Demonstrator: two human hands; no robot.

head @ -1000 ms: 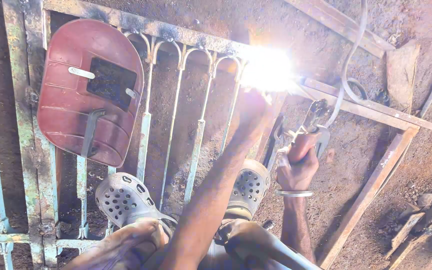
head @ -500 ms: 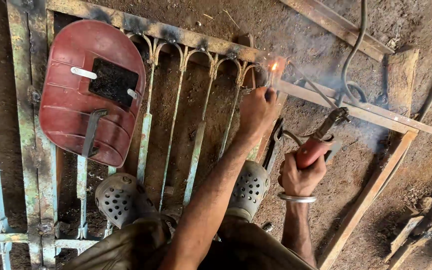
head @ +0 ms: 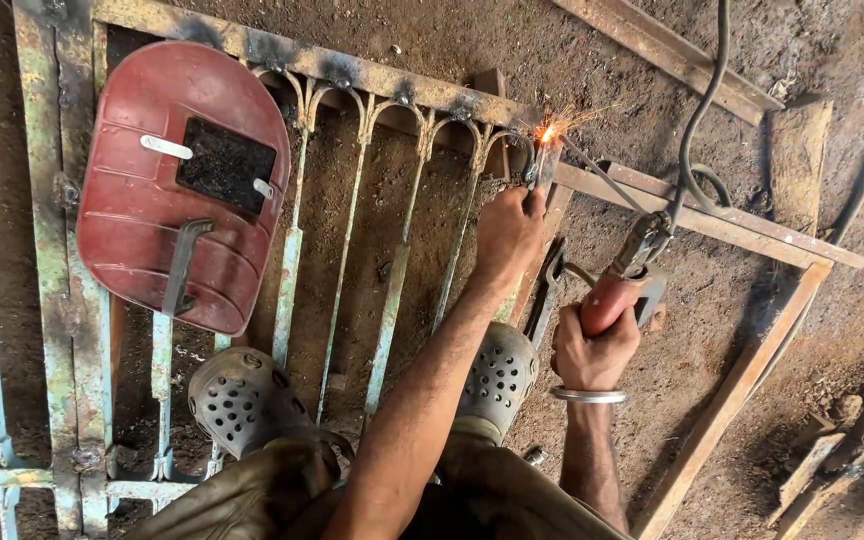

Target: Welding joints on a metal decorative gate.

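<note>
A metal gate frame [head: 292,62] with thin curved bars lies flat on the dirt. My left hand [head: 508,232] grips the top of one bar near the frame's upper rail. My right hand [head: 592,345], wearing a metal bangle, is shut on a red-handled welding electrode holder [head: 624,282]. Its thin rod [head: 600,178] reaches up-left to the joint, where small orange sparks [head: 548,132] glow just above my left hand. A black cable [head: 697,110] runs up from the holder. Both my feet in grey perforated clogs [head: 242,400] rest on the gate bars.
A red welding face shield [head: 182,190] lies on the gate at the upper left. An angle-iron frame [head: 742,385] lies on the ground at the right, with more steel strips [head: 667,50] above. Pliers [head: 544,295] rest by my left wrist. Scrap pieces lie at the lower right.
The blinding arc flash of a second ago has died down to small sparks at the joint. My right hand with the holder has drawn slightly right and down; my left hand stays on the bar.
</note>
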